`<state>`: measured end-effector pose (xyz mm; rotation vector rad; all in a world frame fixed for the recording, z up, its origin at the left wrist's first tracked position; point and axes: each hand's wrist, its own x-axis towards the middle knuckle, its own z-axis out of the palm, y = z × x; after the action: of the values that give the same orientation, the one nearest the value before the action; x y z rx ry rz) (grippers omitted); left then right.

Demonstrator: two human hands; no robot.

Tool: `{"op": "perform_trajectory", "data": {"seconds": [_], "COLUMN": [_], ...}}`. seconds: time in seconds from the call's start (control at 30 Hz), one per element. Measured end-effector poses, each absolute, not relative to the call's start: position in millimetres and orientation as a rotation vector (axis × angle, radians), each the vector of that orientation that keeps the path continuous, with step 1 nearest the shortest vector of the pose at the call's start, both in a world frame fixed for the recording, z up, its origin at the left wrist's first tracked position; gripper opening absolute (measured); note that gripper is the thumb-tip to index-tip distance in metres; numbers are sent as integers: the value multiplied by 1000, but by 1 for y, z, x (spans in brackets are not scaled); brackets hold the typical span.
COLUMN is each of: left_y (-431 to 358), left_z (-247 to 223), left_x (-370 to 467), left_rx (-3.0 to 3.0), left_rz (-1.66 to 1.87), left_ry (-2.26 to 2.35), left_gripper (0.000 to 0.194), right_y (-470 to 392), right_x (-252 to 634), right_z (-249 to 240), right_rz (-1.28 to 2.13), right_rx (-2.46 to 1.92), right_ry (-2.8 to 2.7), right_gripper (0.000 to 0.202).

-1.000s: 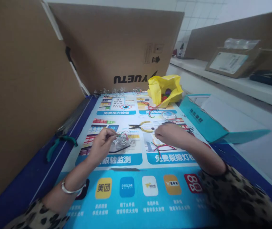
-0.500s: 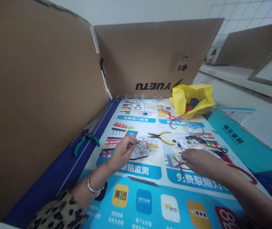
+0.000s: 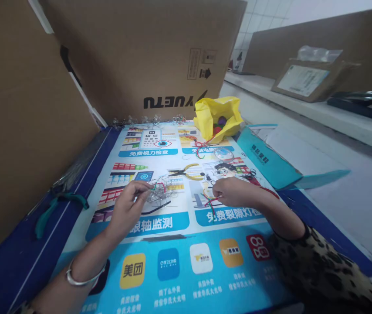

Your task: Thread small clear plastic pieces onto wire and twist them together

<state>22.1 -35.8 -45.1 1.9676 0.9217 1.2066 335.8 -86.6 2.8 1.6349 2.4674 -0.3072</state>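
My left hand (image 3: 130, 207) pinches the edge of a tangle of thin silvery wire (image 3: 160, 196) with red and green strands at its top. A short dark rod (image 3: 156, 208) lies at the tangle's lower edge. My right hand (image 3: 233, 192) is closed, knuckles up, beside red and green cords (image 3: 210, 203) on the poster; its fingertips are hidden, so what they hold cannot be made out. Between and beyond the hands lie yellow-handled pliers (image 3: 187, 172) with their handles apart, touched by neither hand.
Teal-handled pliers (image 3: 62, 203) lie at the left. A yellow bag (image 3: 205, 115) with coloured balls stands at the back right, near a coil of clear wire (image 3: 224, 154). Wire pieces (image 3: 153, 120) line the cardboard wall (image 3: 123, 56). A teal box (image 3: 267, 157) sits at the right.
The camera view has swung right, so everything appears further left. Both hands keep nearly the same places on the poster, the left still pinching at the wire tangle.
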Motion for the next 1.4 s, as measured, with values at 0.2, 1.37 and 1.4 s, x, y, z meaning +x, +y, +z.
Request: {"op": "perform_trajectory", "data": {"seconds": [0.2, 1.37, 1.4], "left_y": [-35, -65, -71], "left_z": [-47, -24, -23], "left_x": [22, 42, 51], "left_rx": [1982, 2602, 2631], "left_rz": [1142, 1282, 1194], "left_ry": [949, 943, 878], "left_gripper": [5, 25, 28], "right_y": [-89, -77, -77], "right_x": [332, 347, 346], "right_z": [4, -5, -5], "right_rz": [-282, -2152, -2144], "right_rx": [1636, 2167, 2162], "right_ry": [2472, 2123, 2125], "right_gripper": [15, 11, 12]}}
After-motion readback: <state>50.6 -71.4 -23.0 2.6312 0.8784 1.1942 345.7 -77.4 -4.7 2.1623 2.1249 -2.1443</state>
